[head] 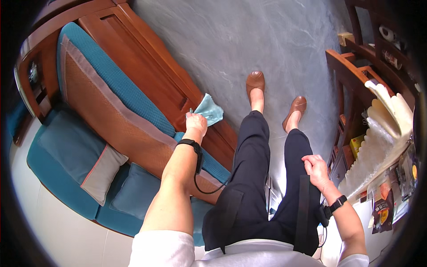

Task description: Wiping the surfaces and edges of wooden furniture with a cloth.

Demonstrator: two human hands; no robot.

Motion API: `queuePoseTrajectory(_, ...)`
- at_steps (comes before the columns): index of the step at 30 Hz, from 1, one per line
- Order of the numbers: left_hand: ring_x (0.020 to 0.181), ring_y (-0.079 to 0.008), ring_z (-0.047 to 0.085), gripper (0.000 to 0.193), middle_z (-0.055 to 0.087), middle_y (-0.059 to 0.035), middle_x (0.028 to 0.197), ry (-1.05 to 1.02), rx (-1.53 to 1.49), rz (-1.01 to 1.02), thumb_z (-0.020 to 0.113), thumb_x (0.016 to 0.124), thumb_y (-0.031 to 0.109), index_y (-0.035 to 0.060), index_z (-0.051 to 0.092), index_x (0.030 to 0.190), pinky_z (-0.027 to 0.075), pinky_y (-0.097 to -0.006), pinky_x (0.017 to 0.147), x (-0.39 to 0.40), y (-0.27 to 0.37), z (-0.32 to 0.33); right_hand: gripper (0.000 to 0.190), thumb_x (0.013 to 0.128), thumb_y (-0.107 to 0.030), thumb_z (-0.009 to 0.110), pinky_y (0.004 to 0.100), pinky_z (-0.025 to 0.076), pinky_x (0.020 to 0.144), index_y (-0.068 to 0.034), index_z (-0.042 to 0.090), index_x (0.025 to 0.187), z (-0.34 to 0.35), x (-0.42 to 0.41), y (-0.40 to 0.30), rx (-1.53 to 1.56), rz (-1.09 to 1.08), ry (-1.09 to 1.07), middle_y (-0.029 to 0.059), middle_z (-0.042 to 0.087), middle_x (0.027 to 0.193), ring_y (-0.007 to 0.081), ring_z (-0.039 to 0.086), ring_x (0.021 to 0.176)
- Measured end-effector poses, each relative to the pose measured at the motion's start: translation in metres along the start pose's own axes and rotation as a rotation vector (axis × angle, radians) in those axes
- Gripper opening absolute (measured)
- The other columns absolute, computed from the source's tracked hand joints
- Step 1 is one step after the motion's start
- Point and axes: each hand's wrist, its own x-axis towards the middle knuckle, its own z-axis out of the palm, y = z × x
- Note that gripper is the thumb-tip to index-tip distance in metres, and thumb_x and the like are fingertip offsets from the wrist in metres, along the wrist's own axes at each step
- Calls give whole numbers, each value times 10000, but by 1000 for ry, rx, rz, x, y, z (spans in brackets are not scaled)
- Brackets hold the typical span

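A crumpled light-blue cloth (210,111) is in my left hand (196,122), which is closed around one end of it. The rest of the cloth fans out loosely past my fingers, over the front edge of the wooden sofa frame (140,50). My right hand (315,172) hangs beside my right thigh, over the dark trousers (250,160), its fingers loosely bent and slightly apart. Nothing shows in that hand. Each wrist wears a black strap with a small device and a cable.
To the left, the sofa has a blue seat cushion (113,73), a brown seat mat (110,110) and several cushions, one a beige pillow (104,173). At right stand dark wooden furniture (343,66), a scalloped pale cover (370,157) and packaged goods (382,210). Grey marbled floor (217,43) runs ahead.
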Motion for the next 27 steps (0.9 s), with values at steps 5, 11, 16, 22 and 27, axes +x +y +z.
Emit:
queuePoseTrajectory(5, 1122, -303, 504, 304, 602, -153, 1102, 158, 155, -116, 431, 830, 143, 45, 670, 992, 316, -409, 999, -13, -44, -41, 101, 784, -51, 554, 359, 451, 755, -33, 626, 851, -70, 34, -80, 130, -66, 75, 102, 630, 820, 274, 576, 839)
queuePoseTrajectory(11, 1079, -269, 499, 298, 575, -132, 1104, 295, 229, -328, 456, 827, 154, 45, 657, 1018, 348, -386, 920, -9, -116, -122, 118, 755, -75, 581, 349, 398, 796, -82, 634, 860, -81, 81, -133, -18, -370, 139, 42, 631, 863, 224, 569, 891)
queuePoseTrajectory(16, 1077, -269, 451, 316, 553, -126, 1079, 443, 148, -369, 434, 826, 165, 15, 663, 984, 346, -375, 900, -20, -156, -119, 128, 757, -108, 589, 354, 387, 811, -90, 637, 874, -131, 117, -156, -18, -322, 15, 30, 634, 883, 204, 565, 931)
queuePoseTrajectory(22, 1322, -351, 257, 489, 371, -178, 1388, 58, 101, -276, 340, 890, 242, -32, 456, 1277, 145, -482, 1081, -41, -120, -120, 122, 748, -111, 593, 351, 395, 806, -92, 636, 861, -167, 143, -168, -66, -341, -11, 33, 632, 858, 210, 571, 920)
queuePoseTrajectory(27, 1314, -308, 274, 450, 391, -166, 1372, 35, 158, -229, 371, 868, 239, -11, 550, 1197, 163, -449, 1073, -25, -137, -133, 115, 756, -89, 572, 351, 412, 796, -75, 639, 848, -196, 171, -192, -14, -265, -38, 50, 640, 845, 220, 582, 908)
